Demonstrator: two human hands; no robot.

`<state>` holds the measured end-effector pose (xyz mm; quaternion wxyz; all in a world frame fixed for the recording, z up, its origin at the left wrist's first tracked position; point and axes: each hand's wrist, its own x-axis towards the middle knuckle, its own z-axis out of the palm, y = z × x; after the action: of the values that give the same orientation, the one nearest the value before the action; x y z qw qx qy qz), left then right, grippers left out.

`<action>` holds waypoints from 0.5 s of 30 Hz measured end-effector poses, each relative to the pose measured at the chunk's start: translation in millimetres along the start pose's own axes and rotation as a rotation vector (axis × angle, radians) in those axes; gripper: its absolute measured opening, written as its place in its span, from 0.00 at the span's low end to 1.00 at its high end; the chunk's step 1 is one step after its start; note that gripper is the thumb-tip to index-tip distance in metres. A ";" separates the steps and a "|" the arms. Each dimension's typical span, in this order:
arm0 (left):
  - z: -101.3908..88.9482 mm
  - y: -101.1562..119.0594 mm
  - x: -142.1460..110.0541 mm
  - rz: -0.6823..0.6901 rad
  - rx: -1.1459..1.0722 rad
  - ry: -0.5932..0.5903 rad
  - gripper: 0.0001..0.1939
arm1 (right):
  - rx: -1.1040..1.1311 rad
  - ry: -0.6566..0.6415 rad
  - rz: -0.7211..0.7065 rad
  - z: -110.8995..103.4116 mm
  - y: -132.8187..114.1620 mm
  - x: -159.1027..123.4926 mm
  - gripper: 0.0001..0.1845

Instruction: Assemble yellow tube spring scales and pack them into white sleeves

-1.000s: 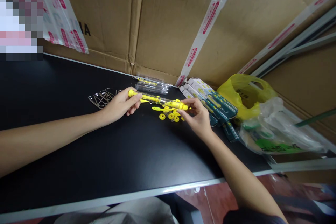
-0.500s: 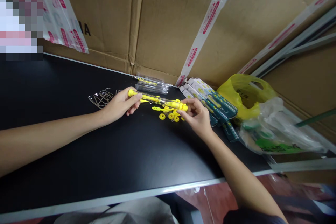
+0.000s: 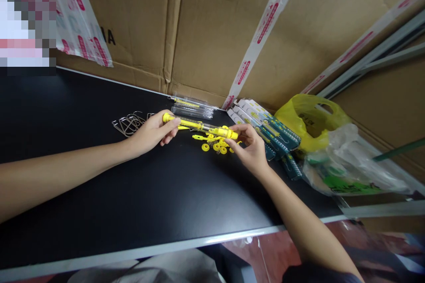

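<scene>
Left hand (image 3: 156,131) pinches one end of yellow tube (image 3: 191,123), right hand (image 3: 251,148) other end. Tube up over black table (image 3: 149,203), near yellow rings (image 3: 217,146). Almost nothing moved; work seems paused.

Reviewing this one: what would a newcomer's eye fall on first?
Probably the yellow-and-clear tube, held near its ends by the left hand and right hand over the black table. Small yellow parts lie near the right hand. The yellow bag at the right, beside the boxes, likely draws notice next.
</scene>
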<state>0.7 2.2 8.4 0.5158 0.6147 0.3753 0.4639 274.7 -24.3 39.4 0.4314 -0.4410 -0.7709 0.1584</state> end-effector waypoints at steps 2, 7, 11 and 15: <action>-0.2 0.5 -0.2 0.000 0.004 0.000 0.16 | 0.014 -0.011 0.021 0.7 -0.1 -0.7 0.17; -0.8 -0.4 -0.7 0.003 0.004 0.003 0.16 | 0.016 -0.030 0.046 1.5 -1.6 -1.1 0.19; -0.6 -1.1 -0.4 0.006 -0.001 0.001 0.16 | 0.018 -0.029 0.035 1.5 -1.2 -1.2 0.18; -0.3 -0.9 0.3 0.003 0.002 0.000 0.16 | -0.042 -0.005 -0.021 -0.8 -1.2 0.7 0.15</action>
<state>0.5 2.7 7.6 0.5145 0.6159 0.3749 0.4642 274.5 -24.6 40.9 0.4216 -0.4413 -0.7798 0.1390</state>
